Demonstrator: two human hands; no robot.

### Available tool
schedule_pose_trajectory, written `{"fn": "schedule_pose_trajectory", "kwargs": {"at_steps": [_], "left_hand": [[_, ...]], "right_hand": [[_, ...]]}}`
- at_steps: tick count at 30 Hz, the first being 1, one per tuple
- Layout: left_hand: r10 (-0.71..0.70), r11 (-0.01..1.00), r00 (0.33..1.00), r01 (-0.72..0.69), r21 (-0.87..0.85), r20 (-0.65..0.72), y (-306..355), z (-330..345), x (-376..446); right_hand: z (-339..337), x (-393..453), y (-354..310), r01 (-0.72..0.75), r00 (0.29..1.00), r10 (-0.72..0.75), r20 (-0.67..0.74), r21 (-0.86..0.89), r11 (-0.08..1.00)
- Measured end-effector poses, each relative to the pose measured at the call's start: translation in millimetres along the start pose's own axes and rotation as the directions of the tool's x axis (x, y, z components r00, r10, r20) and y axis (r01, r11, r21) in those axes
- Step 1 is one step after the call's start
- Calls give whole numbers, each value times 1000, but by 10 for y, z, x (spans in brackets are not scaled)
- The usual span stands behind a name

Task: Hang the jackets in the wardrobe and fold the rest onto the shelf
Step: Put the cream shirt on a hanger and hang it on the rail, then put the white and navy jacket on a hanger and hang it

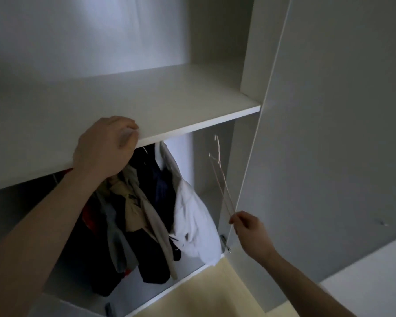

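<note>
Hanger (pixel 220 177): I see a thin pale wire one, bare, in the wardrobe's right bay, between the white jacket (pixel 192 223) and the door (pixel 329 133). Its long axis runs steeply, hook end up and tipped slightly left, lower end down-right.
Right hand (pixel 252 234): my grip pinches the hanger's lower end.
Left hand (pixel 105 145): fingers curl over the shelf (pixel 146 99) front edge.
Jackets: dark (pixel 156 179), beige (pixel 135 202) and white, hanging under the shelf.
</note>
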State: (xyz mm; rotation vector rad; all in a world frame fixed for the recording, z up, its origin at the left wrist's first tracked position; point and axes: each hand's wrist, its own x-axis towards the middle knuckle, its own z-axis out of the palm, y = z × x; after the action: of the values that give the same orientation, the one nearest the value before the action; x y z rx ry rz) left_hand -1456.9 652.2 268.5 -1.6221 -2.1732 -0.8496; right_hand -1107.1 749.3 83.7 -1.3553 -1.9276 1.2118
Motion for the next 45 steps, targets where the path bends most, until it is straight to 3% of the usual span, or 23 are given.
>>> {"fn": "schedule_pose_trajectory", "kwargs": {"at_steps": [3, 5, 7, 10, 13, 17, 23, 32, 34, 39, 45], "left_hand": [[143, 959, 986, -160, -233, -87, 344, 98, -353], [258, 917, 966, -248, -312, -10, 659, 226, -726], [305, 876, 947, -238, -419, 100, 959, 386, -1151], [284, 820, 920, -88, -565, 269, 1354, 652, -1697], [279, 822, 853, 25, -569, 440, 1718, 907, -2107], [300, 855, 794, 22, -517, 529, 2239, 1160, -2471], [481, 832, 658, -133, -539, 579, 3425, 1447, -3117], [622, 648, 529, 67, -759, 578, 5695, 1443, -4771], [667, 635, 463, 59, -771, 584, 6092, 1411, -5044], [835, 541, 211, -149, -827, 508, 7024, 1378, -5565], [916, 401, 124, -232, -886, 382, 8252, 1423, -6229]], "right_hand": [[-270, -653, 49, 7, 1000, -6, 24, -31, 1000], [-494, -1082, 103, -17, 998, 20, 54, -60, 998], [-742, -1530, 192, -39, 997, 42, 59, -55, 998], [-1072, -2199, 323, -102, 995, 102, -12, -16, 995], [-1358, -2876, 491, -174, 978, 171, -122, -12, 985], [-1779, -3852, 731, -218, 943, 210, -259, -3, 976], [-2416, -5362, 1328, -268, 866, 279, -415, 87, 960], [-3130, -7463, 1902, -220, 751, 418, -511, 404, 888], [-3230, -7855, 2008, -208, 710, 435, -554, 424, 881], [-3334, -8656, 2323, -250, 548, 538, -641, 488, 836], [-3503, -9434, 2728, -439, 250, 659, -709, 523, 730]]}}
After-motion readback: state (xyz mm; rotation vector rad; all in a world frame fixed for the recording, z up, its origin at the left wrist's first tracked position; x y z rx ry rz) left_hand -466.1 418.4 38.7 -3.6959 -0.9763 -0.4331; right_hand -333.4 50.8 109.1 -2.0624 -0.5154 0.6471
